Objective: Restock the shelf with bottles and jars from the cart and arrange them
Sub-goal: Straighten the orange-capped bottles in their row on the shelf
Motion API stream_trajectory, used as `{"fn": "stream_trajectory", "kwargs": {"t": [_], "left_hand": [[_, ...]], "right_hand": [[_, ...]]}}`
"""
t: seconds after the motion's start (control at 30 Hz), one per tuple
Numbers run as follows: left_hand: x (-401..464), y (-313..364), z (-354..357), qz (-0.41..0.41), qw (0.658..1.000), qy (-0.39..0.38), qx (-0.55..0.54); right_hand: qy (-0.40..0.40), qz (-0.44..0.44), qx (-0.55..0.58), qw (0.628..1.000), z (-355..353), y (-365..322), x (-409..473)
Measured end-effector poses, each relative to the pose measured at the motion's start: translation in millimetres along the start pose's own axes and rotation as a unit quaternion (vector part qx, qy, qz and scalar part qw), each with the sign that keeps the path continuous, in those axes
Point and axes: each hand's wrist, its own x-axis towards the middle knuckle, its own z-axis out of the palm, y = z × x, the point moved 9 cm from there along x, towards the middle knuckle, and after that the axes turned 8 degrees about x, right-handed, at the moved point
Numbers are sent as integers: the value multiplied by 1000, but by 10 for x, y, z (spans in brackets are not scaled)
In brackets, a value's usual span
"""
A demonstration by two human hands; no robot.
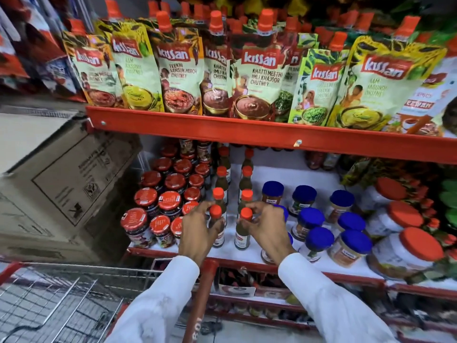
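Head view: left hand (pixel 197 231) and right hand (pixel 265 227) each pinch a red-capped front bottle (pixel 217 229) (pixel 243 231) by the neck, both upright on the shelf (pixel 247 256), more bottles queued behind.

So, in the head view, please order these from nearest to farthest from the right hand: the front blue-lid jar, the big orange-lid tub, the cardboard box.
From the right hand:
1. Front blue-lid jar, just to its right.
2. Big orange-lid tub, far right on the shelf edge.
3. Cardboard box, far left, beyond the left hand.
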Motion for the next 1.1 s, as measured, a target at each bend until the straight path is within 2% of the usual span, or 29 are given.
{"fn": "stream_trajectory", "kwargs": {"t": [0.3, 0.5, 0.67, 0.83, 1.1], "left_hand": [[98, -66, 58, -41, 998, -8, -38], [126, -14, 58, 2, 999, -32, -15], [132, -14, 61, 8, 998, -54, -14], [87, -19, 20, -15, 998, -40, -51], [41, 35, 33, 15, 999, -39, -29]], "right_hand": [[-27, 20, 23, 999, 20, 46, -9], [-43, 23, 43, 998, 30, 90, -14], [-36, 19, 42, 998, 9, 79, -38], [-11, 13, 40, 999, 1, 89, -90], [-11, 0, 54, 998, 17, 111, -95]]}}
